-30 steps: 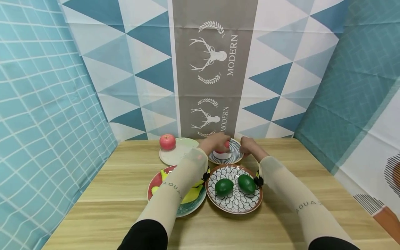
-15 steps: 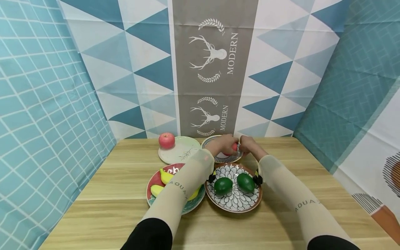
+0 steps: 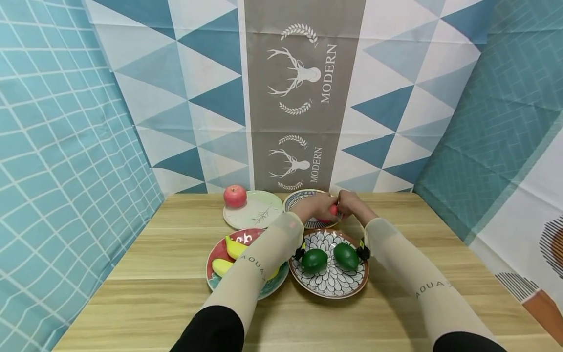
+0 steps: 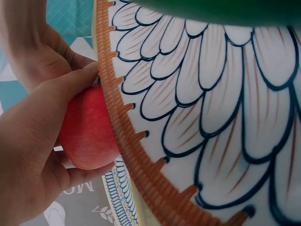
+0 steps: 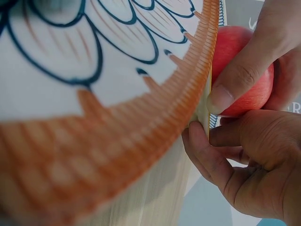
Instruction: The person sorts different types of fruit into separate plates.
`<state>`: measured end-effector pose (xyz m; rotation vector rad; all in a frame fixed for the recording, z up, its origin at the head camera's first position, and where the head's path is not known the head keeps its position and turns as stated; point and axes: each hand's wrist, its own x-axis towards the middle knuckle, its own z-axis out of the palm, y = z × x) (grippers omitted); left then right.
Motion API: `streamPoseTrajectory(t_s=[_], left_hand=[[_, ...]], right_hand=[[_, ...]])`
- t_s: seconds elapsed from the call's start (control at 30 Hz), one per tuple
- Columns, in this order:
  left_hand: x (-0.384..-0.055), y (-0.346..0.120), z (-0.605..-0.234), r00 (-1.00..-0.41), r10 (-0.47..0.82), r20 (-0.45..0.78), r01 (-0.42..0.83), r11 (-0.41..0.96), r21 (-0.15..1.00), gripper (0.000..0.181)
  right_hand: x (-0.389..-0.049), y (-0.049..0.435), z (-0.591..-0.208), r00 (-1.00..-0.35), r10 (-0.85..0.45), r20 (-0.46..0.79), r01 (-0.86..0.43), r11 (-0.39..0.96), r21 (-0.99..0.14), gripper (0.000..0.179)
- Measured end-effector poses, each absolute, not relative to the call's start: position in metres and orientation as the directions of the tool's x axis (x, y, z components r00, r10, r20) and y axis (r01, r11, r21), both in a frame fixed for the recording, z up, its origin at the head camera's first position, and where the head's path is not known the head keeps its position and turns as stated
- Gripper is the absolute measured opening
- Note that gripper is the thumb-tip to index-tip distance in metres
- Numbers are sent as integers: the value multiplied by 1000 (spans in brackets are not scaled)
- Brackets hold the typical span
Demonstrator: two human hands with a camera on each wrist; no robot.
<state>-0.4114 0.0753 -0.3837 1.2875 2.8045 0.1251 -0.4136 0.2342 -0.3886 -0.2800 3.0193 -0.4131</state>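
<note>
In the head view my left hand [image 3: 320, 206] holds a red apple [image 3: 333, 210] low over the right side of a small blue-and-white striped plate [image 3: 293, 201]. The left wrist view shows thumb and fingers curled round the apple [image 4: 89, 127]. My right hand [image 3: 350, 202] is at that plate's right edge, close beside the left. In the right wrist view my right hand [image 5: 263, 157] pinches the plate's rim [image 5: 209, 106] between thumb and fingers. Whether the apple touches the plate is hidden.
Nearer lies a brown-rimmed petal plate [image 3: 330, 288] bearing two green avocado-like fruits [image 3: 346, 257]. Left of it, a red-and-green plate [image 3: 214, 254] holds yellow bananas [image 3: 235, 248], partly behind my left forearm. Behind, a pale plate [image 3: 252, 222] carries another apple [image 3: 235, 196]. Patterned cloth [image 3: 303, 98] stands behind the table.
My left hand has moved right with the apple, from the striped plate's middle to its right side, closer to my right hand. The right hand has stayed nearly still.
</note>
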Motion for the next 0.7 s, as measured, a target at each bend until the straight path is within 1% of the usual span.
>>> streamPoseTrajectory(t_s=[0.07,0.43,0.53,0.7], left_hand=[[-412,75,-386,-653,758,-15,753,651,100,64],[-408,70,-389,-653,757,-19,754,653,71,60],[-408,68,-390,-659,752,-13,750,658,67,59],[-408,65,-389,-664,748,5,746,662,73,66]], right_hand=[[-413,233,-389,-980,-184,-69,-156,942,-296,11],[-421,232,-400,-981,-168,-99,-124,929,-349,11],[-421,230,-400,-981,-166,-100,-121,929,-351,10],[-420,228,-394,-981,-176,-86,-139,932,-334,5]])
